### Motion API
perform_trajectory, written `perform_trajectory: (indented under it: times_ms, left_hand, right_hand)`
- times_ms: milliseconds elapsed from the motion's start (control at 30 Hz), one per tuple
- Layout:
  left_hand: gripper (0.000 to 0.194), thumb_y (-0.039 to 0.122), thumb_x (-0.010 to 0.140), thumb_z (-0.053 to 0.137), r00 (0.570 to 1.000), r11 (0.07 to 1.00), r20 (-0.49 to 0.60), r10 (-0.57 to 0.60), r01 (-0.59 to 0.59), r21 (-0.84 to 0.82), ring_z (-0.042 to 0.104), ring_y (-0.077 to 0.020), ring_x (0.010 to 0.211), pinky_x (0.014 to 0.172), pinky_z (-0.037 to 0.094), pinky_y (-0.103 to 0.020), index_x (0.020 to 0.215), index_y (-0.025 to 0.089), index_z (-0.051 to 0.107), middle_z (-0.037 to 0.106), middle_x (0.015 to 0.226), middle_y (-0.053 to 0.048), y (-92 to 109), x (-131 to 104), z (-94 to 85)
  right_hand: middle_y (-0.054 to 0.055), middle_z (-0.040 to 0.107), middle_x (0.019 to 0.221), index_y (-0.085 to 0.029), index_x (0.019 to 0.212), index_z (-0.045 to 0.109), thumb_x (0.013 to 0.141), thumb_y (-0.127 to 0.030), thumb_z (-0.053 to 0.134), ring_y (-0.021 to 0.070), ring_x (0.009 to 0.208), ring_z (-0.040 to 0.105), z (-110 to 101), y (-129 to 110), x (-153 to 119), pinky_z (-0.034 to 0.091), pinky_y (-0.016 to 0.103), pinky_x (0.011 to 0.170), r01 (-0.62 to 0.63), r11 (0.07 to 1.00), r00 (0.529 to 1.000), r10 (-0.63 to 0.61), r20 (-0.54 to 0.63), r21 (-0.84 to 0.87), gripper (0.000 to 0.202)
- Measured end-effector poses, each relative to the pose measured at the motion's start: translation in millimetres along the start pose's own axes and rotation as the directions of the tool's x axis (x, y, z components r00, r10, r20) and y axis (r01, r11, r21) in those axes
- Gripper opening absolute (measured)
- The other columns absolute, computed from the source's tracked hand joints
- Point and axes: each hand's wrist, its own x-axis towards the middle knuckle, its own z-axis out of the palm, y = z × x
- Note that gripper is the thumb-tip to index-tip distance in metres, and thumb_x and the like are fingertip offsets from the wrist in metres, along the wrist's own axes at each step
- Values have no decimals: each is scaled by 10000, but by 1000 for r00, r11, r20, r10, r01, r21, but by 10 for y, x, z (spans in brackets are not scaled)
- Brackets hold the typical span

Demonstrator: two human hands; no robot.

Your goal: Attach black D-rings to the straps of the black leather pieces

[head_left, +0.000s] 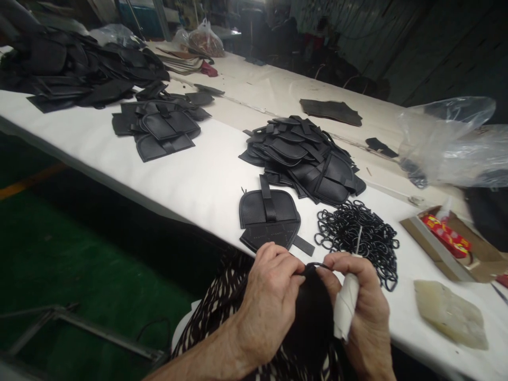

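Observation:
A black leather piece (311, 317) hangs at the table's front edge between my hands. My left hand (273, 296) is closed, pinching its upper edge. A black ring (317, 264), seemingly a D-ring, spans the top of the piece, pinched by the thumb and forefinger of my right hand (361, 301). That same hand also grips an awl (346, 307) with a white wrapped handle, its thin metal spike pointing up and away. Just beyond my left hand lies a flat black leather pouch part (270, 209) with straps. My fingers partly cover the ring and leather edge.
Black D-rings (357, 235) lie heaped beyond my right hand. Behind are a pile of leather parts (301, 156), a smaller stack (166, 124) and a large heap (75, 66). To the right sit a cardboard box (434, 251), a yellowish block (450, 315) and a plastic bag (448, 143).

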Motion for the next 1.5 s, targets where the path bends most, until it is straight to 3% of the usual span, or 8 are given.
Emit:
perform_trajectory:
  times_ms: [200, 433, 733, 867, 1067, 1233, 1300, 1500]
  left_hand:
    - [165, 76, 787, 572, 994, 991, 18, -112, 113, -74, 537, -189, 814, 799, 461, -357, 820, 207, 667, 627, 783, -20, -26, 25, 6]
    - [110, 70, 731, 637, 978, 970, -13, -210, 206, -130, 531, -187, 806, 746, 458, -341, 716, 178, 657, 579, 742, -21, -2, 53, 40]
    - [190, 8, 741, 568, 974, 957, -111, -199, 169, -234, 539, -167, 825, 753, 462, -310, 754, 177, 653, 583, 785, -17, -81, 2, 143]
    - [161, 43, 732, 601, 966, 932, -90, -244, 208, -298, 550, -167, 800, 743, 463, -304, 729, 190, 668, 586, 758, -9, -119, 27, 176]
    - [114, 95, 705, 638, 940, 891, -11, -340, 318, -325, 571, -167, 787, 771, 450, -300, 699, 199, 684, 606, 755, 2, -99, 106, 95]
    - [102, 95, 691, 638, 898, 839, 29, -438, 420, -345, 574, -155, 749, 767, 444, -287, 685, 186, 684, 598, 752, 6, -111, 170, -12]
    - [102, 99, 695, 636, 902, 843, 18, -431, 409, -349, 571, -158, 755, 769, 440, -290, 691, 188, 684, 595, 752, 6, -125, 170, -24]
    - [148, 78, 734, 605, 949, 882, -27, -313, 280, -380, 563, -160, 798, 777, 433, -287, 716, 202, 684, 607, 775, 3, -111, 118, -31]
  right_hand:
    - [-10, 555, 841, -238, 842, 496, 800, -165, 617, 145, 820, 560, 46, 36, 8, 460, 274, 724, -21, 1000, 998, 20, -64, -18, 148]
    - [-18, 552, 837, -238, 831, 494, 801, -171, 617, 134, 800, 560, 100, 54, 32, 462, 259, 700, -30, 999, 998, 31, -58, 19, 143]
    - [-31, 526, 809, -238, 799, 478, 805, -134, 611, 120, 797, 547, 196, 60, 32, 445, 240, 708, 22, 1000, 995, -23, -95, -11, 169]
    - [-26, 538, 814, -235, 802, 480, 801, -156, 621, 125, 799, 548, 188, 70, 43, 447, 241, 709, -11, 1000, 996, 13, -92, 17, 162]
    - [-6, 589, 817, -220, 814, 499, 799, -295, 642, 138, 730, 558, 80, 56, 122, 457, 255, 652, -278, 954, 960, 279, 10, 112, 162]
    - [16, 652, 926, -224, 824, 480, 805, -322, 634, 178, 875, 611, 22, 48, 105, 468, 300, 764, -356, 915, 932, 333, 144, 190, 183]
    - [22, 658, 970, -225, 811, 469, 792, -314, 649, 189, 916, 616, 35, 42, 86, 467, 317, 794, -387, 901, 915, 350, 201, 195, 201]
    - [33, 661, 1036, -227, 796, 459, 792, -320, 646, 197, 978, 614, 54, 0, 100, 478, 307, 800, -404, 891, 906, 357, 228, 208, 209]
